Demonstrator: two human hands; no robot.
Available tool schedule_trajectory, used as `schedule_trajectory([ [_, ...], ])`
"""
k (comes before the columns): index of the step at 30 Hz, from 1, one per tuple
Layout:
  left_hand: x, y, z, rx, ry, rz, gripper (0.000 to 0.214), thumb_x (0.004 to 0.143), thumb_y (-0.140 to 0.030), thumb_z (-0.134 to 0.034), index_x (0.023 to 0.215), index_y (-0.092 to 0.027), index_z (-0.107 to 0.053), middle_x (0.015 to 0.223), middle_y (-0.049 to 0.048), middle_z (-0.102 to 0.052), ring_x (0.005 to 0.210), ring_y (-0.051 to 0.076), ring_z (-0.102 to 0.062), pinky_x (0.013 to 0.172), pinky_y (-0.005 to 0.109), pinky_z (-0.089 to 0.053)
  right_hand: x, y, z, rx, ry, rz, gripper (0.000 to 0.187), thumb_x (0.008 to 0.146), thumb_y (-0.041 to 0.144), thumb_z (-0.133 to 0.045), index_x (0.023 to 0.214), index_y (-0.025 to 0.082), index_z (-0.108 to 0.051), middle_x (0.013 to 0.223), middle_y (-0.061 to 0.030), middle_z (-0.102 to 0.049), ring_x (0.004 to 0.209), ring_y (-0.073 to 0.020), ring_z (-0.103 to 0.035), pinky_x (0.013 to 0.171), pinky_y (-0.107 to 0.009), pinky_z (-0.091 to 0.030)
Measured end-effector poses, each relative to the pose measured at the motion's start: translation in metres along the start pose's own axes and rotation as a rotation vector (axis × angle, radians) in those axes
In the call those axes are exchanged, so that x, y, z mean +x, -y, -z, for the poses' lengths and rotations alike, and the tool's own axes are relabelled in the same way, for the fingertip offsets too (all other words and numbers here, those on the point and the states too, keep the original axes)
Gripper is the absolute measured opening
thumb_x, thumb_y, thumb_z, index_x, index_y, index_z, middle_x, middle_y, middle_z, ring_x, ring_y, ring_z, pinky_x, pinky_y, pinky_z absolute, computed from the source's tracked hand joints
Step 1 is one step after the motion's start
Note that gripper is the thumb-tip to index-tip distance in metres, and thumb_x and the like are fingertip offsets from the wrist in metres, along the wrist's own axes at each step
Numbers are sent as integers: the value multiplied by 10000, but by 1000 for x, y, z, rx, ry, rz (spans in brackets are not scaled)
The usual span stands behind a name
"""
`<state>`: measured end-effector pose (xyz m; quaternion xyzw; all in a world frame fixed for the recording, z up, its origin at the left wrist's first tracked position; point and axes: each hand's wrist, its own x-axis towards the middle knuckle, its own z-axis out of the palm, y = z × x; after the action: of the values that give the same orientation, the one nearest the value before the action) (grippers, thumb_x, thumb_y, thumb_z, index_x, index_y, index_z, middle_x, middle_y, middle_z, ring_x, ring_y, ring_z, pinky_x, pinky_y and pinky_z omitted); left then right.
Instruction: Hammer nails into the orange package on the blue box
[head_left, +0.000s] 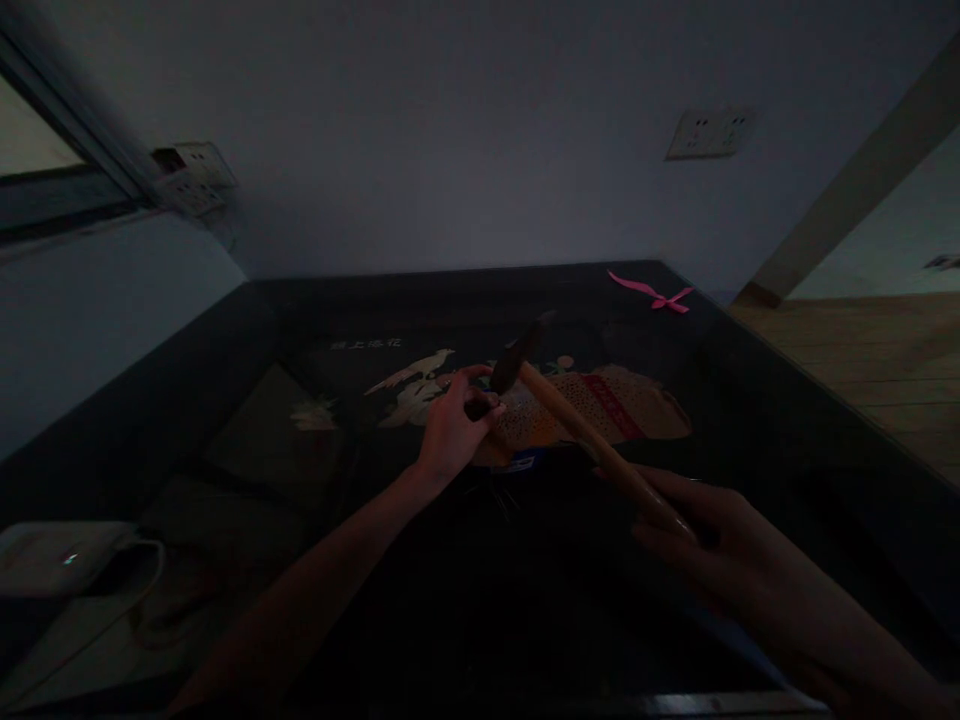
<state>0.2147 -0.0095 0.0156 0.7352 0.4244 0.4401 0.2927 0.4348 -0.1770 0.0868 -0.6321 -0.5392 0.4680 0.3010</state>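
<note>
My right hand [697, 530] is wrapped around the wooden handle of a hammer [581, 425]. The dark hammer head tilts up close to the fingertips of my left hand [461, 420]. Thumb and forefinger of that hand are pinched together over the left end of a long, tan, dotted piece with a red band [611, 405]. What they pinch is too small and dark to make out. A small blue item [525, 460] shows at the near edge of the dotted piece. Several thin, nail-like slivers [504, 497] lie just in front of it.
The dark glossy tabletop [585, 590] carries a bird-and-flower picture [412, 375]. A pink ribbon [660, 297] lies at the far right. A white device with a cable [64, 558] sits at the left. Behind is a wall with sockets [709, 133]. The light is dim.
</note>
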Motion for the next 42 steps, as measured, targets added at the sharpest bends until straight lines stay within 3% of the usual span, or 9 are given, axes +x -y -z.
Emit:
schedule_trajectory([
  [5, 0, -3, 1, 16, 7, 3, 430, 764, -149, -686, 1150, -224, -512, 771, -37, -688, 741, 146, -674, 727, 277, -516, -2, -1, -1, -20, -12, -23, 479, 848, 354, -619, 1311, 233, -607, 892, -25, -739, 794, -221, -701, 597, -264, -582],
  [10, 0, -5, 3, 40, 13, -7, 418, 772, -158, -678, 1149, -228, -512, 780, -35, -705, 767, 157, -681, 740, 284, -516, 2, -1, -4, -13, -42, 9, 458, 833, 350, -633, 1275, 229, -639, 977, -38, -752, 808, -238, -702, 620, -287, -583],
  [15, 0, -2, 1, 29, 18, -13, 413, 781, -172, -672, 1156, -232, -509, 790, -30, -710, 798, 165, -688, 759, 294, -514, 0, -5, -3, -18, -55, -51, 502, 831, 390, -630, 1309, 237, -610, 785, -15, -746, 626, -197, -680, 465, -243, -532],
  [27, 0, -5, 2, 44, 17, 5, 398, 770, -169, -680, 1133, -230, -529, 775, -37, -700, 744, 158, -682, 711, 282, -521, 4, 1, -7, -44, -33, 18, 458, 817, 353, -628, 1246, 193, -658, 1028, -51, -752, 904, -260, -701, 747, -324, -584],
  [30, -1, -3, 1, 43, 15, -2, 388, 775, -175, -674, 1133, -234, -534, 784, -34, -698, 756, 161, -684, 724, 288, -521, 2, -4, -8, -37, -69, 9, 449, 815, 365, -633, 1234, 209, -668, 990, -47, -755, 837, -245, -701, 662, -296, -584],
  [34, 0, -1, 1, 31, 14, 1, 403, 774, -179, -681, 1141, -233, -525, 766, -37, -691, 760, 165, -684, 744, 301, -520, -2, -9, -8, -6, -146, -24, 505, 814, 413, -637, 1286, 233, -626, 678, 15, -698, 514, -155, -599, 381, -210, -447],
  [36, 0, -2, 2, 20, 14, -2, 402, 770, -170, -682, 1135, -233, -527, 757, -41, -688, 740, 159, -680, 730, 295, -520, -1, -9, -7, -36, -145, -7, 494, 809, 413, -647, 1268, 228, -642, 689, 6, -696, 548, -161, -615, 418, -212, -479],
  [39, -1, -2, 1, 20, 12, -4, 400, 767, -173, -687, 1132, -231, -533, 759, -38, -691, 728, 159, -678, 725, 295, -522, 1, -7, -6, -77, -91, 46, 438, 800, 371, -653, 1205, 208, -688, 938, -46, -732, 784, -221, -676, 631, -267, -568],
  [42, -1, -1, 1, 16, 24, 6, 388, 786, -198, -677, 1144, -235, -532, 774, -30, -701, 757, 169, -686, 756, 315, -526, 1, -6, -8, -35, -72, -4, 464, 803, 376, -643, 1232, 198, -664, 743, -2, -668, 554, -146, -584, 463, -222, -487],
])
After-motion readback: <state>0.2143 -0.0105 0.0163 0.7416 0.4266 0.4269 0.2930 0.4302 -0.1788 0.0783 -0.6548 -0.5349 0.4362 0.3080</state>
